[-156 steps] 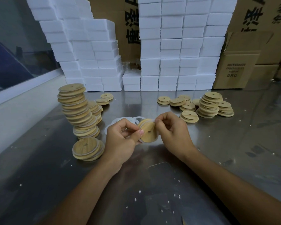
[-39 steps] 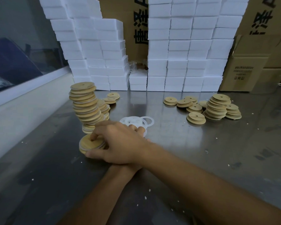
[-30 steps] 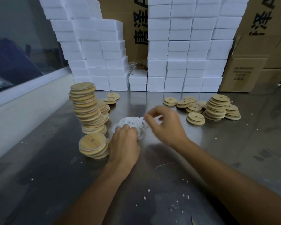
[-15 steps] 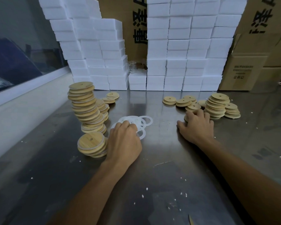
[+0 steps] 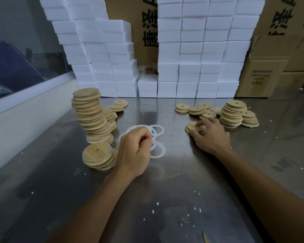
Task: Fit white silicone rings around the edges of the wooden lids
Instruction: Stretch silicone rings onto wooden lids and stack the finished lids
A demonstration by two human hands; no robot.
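The left hand (image 5: 136, 151) pinches a white ring (image 5: 156, 149) from the ring pile (image 5: 154, 129) at the counter (image 5: 165, 199) centre. The right hand (image 5: 210, 135) grips a wooden lid (image 5: 191, 126) at 2 o'clock. A tall lid stack (image 5: 90, 113) leans at 10 o'clock; white boxes (image 5: 197, 55) stand at 12.

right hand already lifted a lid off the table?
No. The right hand has its fingers curled on a round wooden lid that lies on the steel table.

Rings (image 5: 157, 130) lie between left lid stack (image 5: 92, 116) and right lids (image 5: 232, 114).
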